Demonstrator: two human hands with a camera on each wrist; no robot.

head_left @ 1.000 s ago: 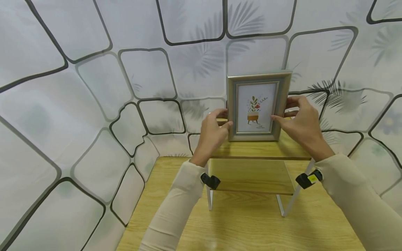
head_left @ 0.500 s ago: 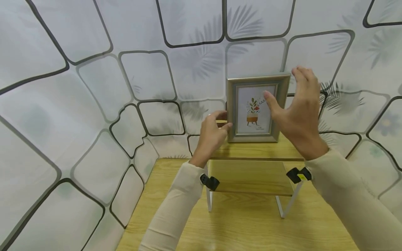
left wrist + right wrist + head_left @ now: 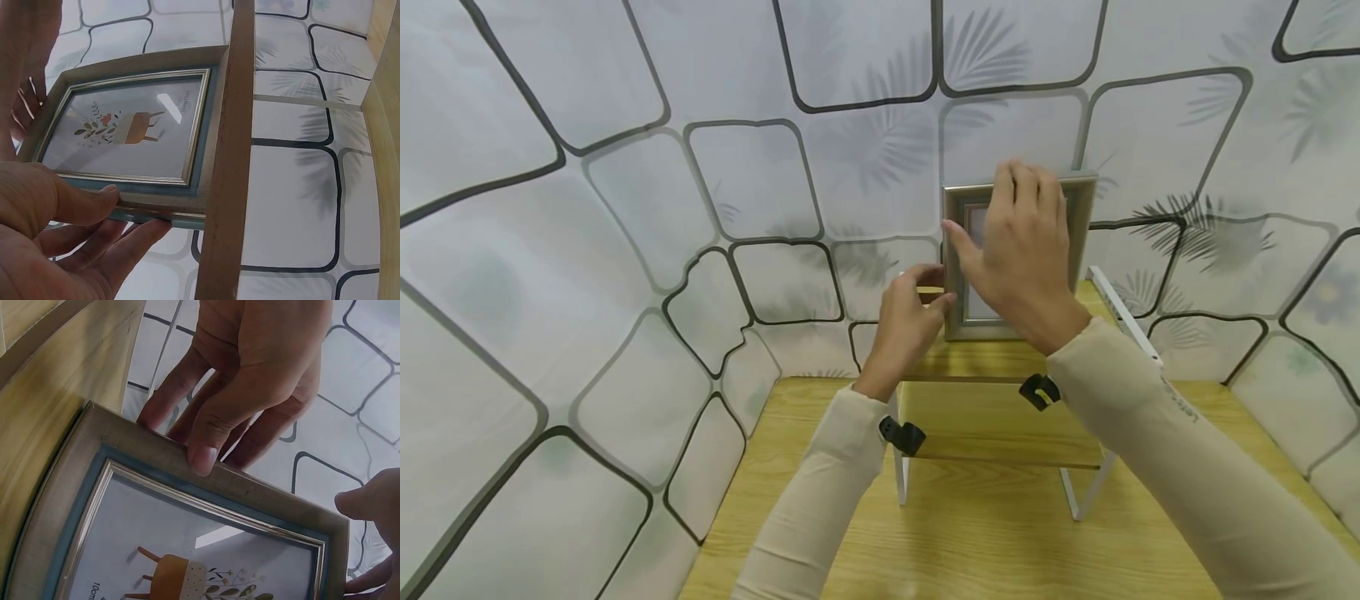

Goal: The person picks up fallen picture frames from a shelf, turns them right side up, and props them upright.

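A picture frame [image 3: 1081,217] with a silvery-gold border stands upright on the top board of a small wooden rack [image 3: 970,360]. Its print, a potted plant [image 3: 128,127], shows fully in the left wrist view. My left hand [image 3: 907,321] holds the frame's left side, thumb on the front border and fingers behind. In front of the frame is my right hand [image 3: 1022,246], its fingers extended up by the top edge and its thumb spread, covering most of the print in the head view. The right wrist view shows part of that right hand [image 3: 378,512] beside the top edge; contact there is unclear.
The rack has a lower board [image 3: 1000,421] and white metal legs [image 3: 1078,496], with a white side rail [image 3: 1123,317] at right. It stands on a wooden table [image 3: 820,450]. Patterned fabric walls [image 3: 760,183] close in behind and at the left.
My right hand let go of the frame's right side, rose, and moved left across its front to the top edge. The left hand and the frame stay in place.
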